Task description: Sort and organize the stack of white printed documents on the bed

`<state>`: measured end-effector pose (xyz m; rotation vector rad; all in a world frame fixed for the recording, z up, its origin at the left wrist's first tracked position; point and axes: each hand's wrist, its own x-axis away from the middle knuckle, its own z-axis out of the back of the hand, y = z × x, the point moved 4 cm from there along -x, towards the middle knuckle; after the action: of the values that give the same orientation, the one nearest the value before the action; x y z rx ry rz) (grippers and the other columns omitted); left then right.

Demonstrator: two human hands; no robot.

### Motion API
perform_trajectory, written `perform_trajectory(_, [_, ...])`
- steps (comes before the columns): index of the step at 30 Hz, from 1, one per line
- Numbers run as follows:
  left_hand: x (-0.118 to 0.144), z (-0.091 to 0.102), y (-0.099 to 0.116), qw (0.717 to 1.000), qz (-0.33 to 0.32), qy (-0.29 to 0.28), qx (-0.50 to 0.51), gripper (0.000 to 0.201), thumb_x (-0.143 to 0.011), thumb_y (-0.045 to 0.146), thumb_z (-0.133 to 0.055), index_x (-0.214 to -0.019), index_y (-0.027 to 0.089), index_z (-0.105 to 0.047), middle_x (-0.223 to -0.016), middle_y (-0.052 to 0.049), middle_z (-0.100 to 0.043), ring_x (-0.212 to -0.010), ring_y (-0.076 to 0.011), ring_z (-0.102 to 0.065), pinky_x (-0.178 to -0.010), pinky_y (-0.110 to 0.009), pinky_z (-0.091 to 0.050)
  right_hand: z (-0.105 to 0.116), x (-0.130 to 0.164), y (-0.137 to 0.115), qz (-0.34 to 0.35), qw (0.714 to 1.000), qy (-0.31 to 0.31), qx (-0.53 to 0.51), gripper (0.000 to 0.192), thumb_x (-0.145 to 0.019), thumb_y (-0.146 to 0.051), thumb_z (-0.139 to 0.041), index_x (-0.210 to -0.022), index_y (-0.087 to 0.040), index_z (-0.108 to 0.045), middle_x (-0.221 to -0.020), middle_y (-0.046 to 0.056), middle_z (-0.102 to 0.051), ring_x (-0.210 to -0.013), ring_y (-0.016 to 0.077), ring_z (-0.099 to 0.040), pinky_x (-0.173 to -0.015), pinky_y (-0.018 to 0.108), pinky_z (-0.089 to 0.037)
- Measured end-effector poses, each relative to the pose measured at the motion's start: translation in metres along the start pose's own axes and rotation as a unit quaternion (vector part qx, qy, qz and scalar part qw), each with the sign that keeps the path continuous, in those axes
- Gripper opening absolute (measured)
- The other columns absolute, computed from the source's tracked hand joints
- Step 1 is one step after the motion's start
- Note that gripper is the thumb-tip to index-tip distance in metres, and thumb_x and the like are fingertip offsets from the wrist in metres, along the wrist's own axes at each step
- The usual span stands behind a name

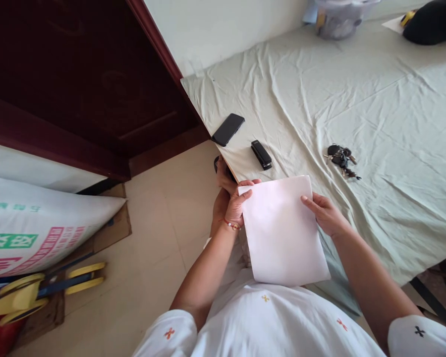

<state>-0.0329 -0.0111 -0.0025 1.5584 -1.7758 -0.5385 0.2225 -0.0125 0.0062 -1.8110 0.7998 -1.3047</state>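
Note:
A blank white sheet of paper [282, 228] is held over the near edge of a table covered by a pale green cloth [357, 99]. My left hand [238, 203] grips the sheet's upper left corner, thumb on top. My right hand [325, 213] holds its right edge with the fingers on the paper. The sheet's lower end reaches my white shirt. A black stapler [261, 154] lies on the cloth just beyond the paper.
A black phone [228, 129] lies near the table's left corner. A bunch of keys [341, 158] rests to the right. A clear plastic container [338, 17] and a black object [431, 22] stand at the far edge. A printed sack [33, 223] and yellow clamps [40, 290] lie on the floor at left.

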Motion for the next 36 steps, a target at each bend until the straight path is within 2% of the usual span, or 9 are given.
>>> perform_trajectory(6, [-0.004, 0.002, 0.001, 0.999, 0.009, 0.027, -0.019, 0.034, -0.069, 0.027, -0.088, -0.097, 0.023, -0.069, -0.124, -0.004, -0.075, -0.11, -0.0238, -0.07, -0.101, -0.04, -0.053, 0.008, -0.01, 0.001, 0.067, 0.985, 0.091, 0.133, 0.048, -0.09, -0.064, -0.067, -0.113, -0.022, -0.072, -0.099, 0.01, -0.079, -0.084, 0.0282, -0.076, -0.071, 0.04, -0.063])
perform_trajectory(8, [-0.005, 0.002, 0.003, 0.999, 0.014, 0.036, -0.038, 0.036, -0.066, 0.025, -0.088, -0.096, 0.022, -0.068, -0.123, -0.004, -0.075, -0.109, -0.0237, -0.07, -0.1, -0.039, -0.052, 0.011, -0.014, -0.015, 0.163, 0.937, 0.168, 0.258, 0.047, -0.093, -0.059, -0.063, -0.119, -0.021, -0.069, -0.106, 0.013, -0.077, -0.094, 0.0304, -0.075, -0.077, 0.045, -0.063])
perform_trajectory(10, [-0.006, -0.001, 0.003, 0.998, 0.012, 0.036, -0.05, 0.035, -0.067, 0.025, -0.088, -0.096, 0.022, -0.068, -0.122, -0.004, -0.076, -0.107, -0.0226, -0.069, -0.099, -0.039, -0.052, 0.006, -0.017, -0.037, 0.277, 0.859, 0.216, 0.373, 0.044, -0.097, -0.05, -0.058, -0.128, -0.02, -0.066, -0.122, 0.016, -0.073, -0.109, 0.0321, -0.071, -0.09, 0.051, -0.061])
perform_trajectory(13, [-0.006, -0.006, 0.004, 0.998, -0.005, 0.023, -0.053, 0.039, -0.069, 0.024, -0.087, -0.103, 0.024, -0.069, -0.117, -0.002, -0.076, -0.105, -0.02, -0.069, -0.097, -0.036, -0.052, -0.021, -0.025, -0.065, 0.391, 0.763, 0.137, 0.496, 0.038, -0.103, -0.037, -0.049, -0.132, -0.021, -0.067, -0.135, 0.015, -0.069, -0.13, 0.0332, -0.06, -0.112, 0.057, -0.049])
perform_trajectory(16, [-0.005, -0.012, 0.005, 0.998, -0.016, 0.012, -0.054, 0.046, -0.071, 0.028, -0.087, -0.113, 0.027, -0.069, -0.114, -0.002, -0.077, -0.101, -0.0187, -0.069, -0.093, -0.034, -0.053, -0.047, -0.037, -0.075, 0.404, 0.72, 0.023, 0.564, 0.038, -0.106, -0.033, -0.045, -0.132, -0.019, -0.069, -0.133, 0.013, -0.071, -0.144, 0.0357, -0.048, -0.118, 0.058, -0.042])
perform_trajectory(21, [-0.006, -0.015, 0.007, 0.995, -0.049, 0.026, -0.078, 0.029, -0.08, 0.046, -0.082, -0.091, 0.021, -0.071, -0.106, -0.004, -0.077, -0.102, -0.0204, -0.07, -0.1, -0.037, -0.053, -0.061, -0.049, -0.074, 0.353, 0.714, -0.055, 0.603, 0.039, -0.107, -0.031, -0.039, -0.117, -0.017, -0.075, -0.111, 0.013, -0.078, -0.13, 0.0361, -0.06, -0.112, 0.057, -0.043])
perform_trajectory(24, [-0.005, -0.017, 0.007, 0.995, -0.048, 0.036, -0.08, 0.033, -0.082, 0.052, -0.079, -0.089, 0.021, -0.07, -0.105, -0.005, -0.078, -0.101, -0.0214, -0.071, -0.101, -0.039, -0.054, -0.058, -0.049, -0.074, 0.345, 0.731, -0.048, 0.587, 0.038, -0.105, -0.03, -0.04, -0.107, -0.017, -0.076, -0.11, 0.015, -0.077, -0.118, 0.0331, -0.065, -0.104, 0.05, -0.049])
perform_trajectory(28, [0.0, -0.014, 0.001, 0.995, -0.011, 0.073, -0.068, 0.048, -0.081, 0.054, -0.08, -0.116, 0.023, -0.071, -0.113, -0.007, -0.079, -0.111, -0.0254, -0.072, -0.107, -0.044, -0.052, -0.049, -0.05, -0.075, 0.338, 0.741, -0.019, 0.58, 0.035, -0.103, -0.027, -0.042, -0.097, -0.019, -0.076, -0.108, 0.014, -0.076, -0.111, 0.0316, -0.065, -0.098, 0.047, -0.05])
perform_trajectory(36, [0.015, -0.008, -0.017, 0.987, 0.035, 0.141, -0.069, 0.051, -0.069, 0.055, -0.09, -0.099, 0.016, -0.077, -0.112, -0.014, -0.081, -0.13, -0.0337, -0.066, -0.119, -0.05, -0.047, -0.047, -0.055, -0.07, 0.349, 0.726, 0.012, 0.592, 0.035, -0.102, -0.028, -0.042, -0.096, -0.022, -0.076, -0.108, 0.012, -0.076, -0.113, 0.0325, -0.065, -0.101, 0.052, -0.048])
